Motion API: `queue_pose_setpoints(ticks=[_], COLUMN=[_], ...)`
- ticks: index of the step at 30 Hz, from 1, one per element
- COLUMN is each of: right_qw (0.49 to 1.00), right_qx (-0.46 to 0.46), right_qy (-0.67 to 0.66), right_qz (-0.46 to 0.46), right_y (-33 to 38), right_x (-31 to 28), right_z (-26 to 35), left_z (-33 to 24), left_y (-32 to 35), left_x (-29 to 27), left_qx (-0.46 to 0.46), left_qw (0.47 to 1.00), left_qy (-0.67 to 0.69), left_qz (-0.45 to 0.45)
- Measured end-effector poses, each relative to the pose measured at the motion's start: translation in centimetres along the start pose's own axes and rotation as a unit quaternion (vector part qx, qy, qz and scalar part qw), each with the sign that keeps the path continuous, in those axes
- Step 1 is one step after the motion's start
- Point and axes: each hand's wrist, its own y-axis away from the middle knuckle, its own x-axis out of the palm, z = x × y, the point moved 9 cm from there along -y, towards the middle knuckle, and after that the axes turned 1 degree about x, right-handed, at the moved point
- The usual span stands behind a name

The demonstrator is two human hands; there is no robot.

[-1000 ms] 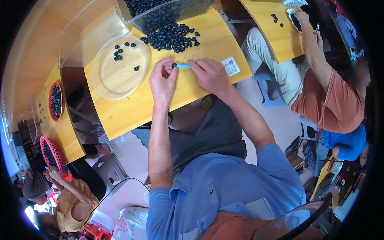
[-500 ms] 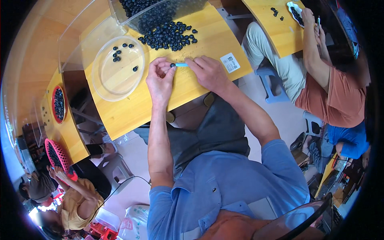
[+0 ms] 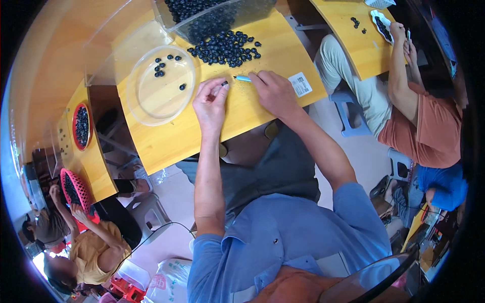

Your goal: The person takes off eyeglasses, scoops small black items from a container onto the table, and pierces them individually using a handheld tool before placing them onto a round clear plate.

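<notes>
Figure: bead work at the yellow wooden worktop (image 3: 166, 146), seen from above. I am pinching one small dark round bead (image 3: 224, 83) between the thumb and fingertips of my left hand (image 3: 210, 102), so that grip is closing on the bead just above the worktop's middle, a little in from its near edge. My right hand (image 3: 274, 92) is gripping a slim light-blue pen-like tool (image 3: 242, 78), its tip pointing toward the bead and lying just beside it; whether tip and bead are touching I cannot tell.

Toward the far edge a loose heap of dark round beads (image 3: 226, 48) is lying on the worktop, just in front of a clear plastic bin (image 3: 212, 17) that is holding many more. Toward the left edge a shallow clear round plastic dish (image 3: 156, 108) is carrying only a handful of beads, most of them near its far rim. A small white printed label (image 3: 302, 84) is lying near the right edge, beside my right hand.

Step in hand, as I am judging it: one bead is being worked with the tool, singly, between heap and dish. The next move is calling for a steady left pinch and a fine, well-aimed tool tip, since the bead is small and likely to roll if it is slipping free.

Other people are working at neighbouring worktops.
</notes>
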Motion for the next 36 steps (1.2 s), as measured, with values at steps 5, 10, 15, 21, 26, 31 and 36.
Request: queue_pose_setpoints(ticks=[5,10,15,21,26,31,36], right_qw=[1.0,1.0,1.0,0.999,0.999,0.999,0.999], right_qx=[-0.004,0.01,0.002,0.004,0.009,0.007,0.006], right_qy=[0.005,0.014,-0.019,0.003,0.01,0.004,0.006], right_qz=[-0.015,-0.01,-0.019,-0.033,-0.031,-0.039,-0.044], right_y=[0.2,0.6,-0.1,-0.1,0.2,0.3,0.5], right_x=[-0.7,-0.4,-0.9,-0.7,-0.6,-0.5,-0.7], right_z=[0.2,-0.7,-0.1,-0.3,-0.4,-0.4,-0.7], left_z=[0.0,-3.2,-4.9,-8.5,-5.5,-3.4,-3.4], left_y=[0.4,0.8,-3.4,-4.8,-5.1,-6.6,-6.3], left_x=[-0.1,-1.7,-9.1,-2.9,3.9,4.2,4.6], left_qx=[0.053,0.116,0.108,0.26,0.233,0.216,0.187], left_qw=[0.998,0.989,0.968,0.896,0.873,0.851,0.857], left_qy=[-0.019,-0.093,-0.191,-0.359,-0.406,-0.456,-0.45], left_qz=[0.002,-0.025,-0.125,-0.006,0.134,0.146,0.17])
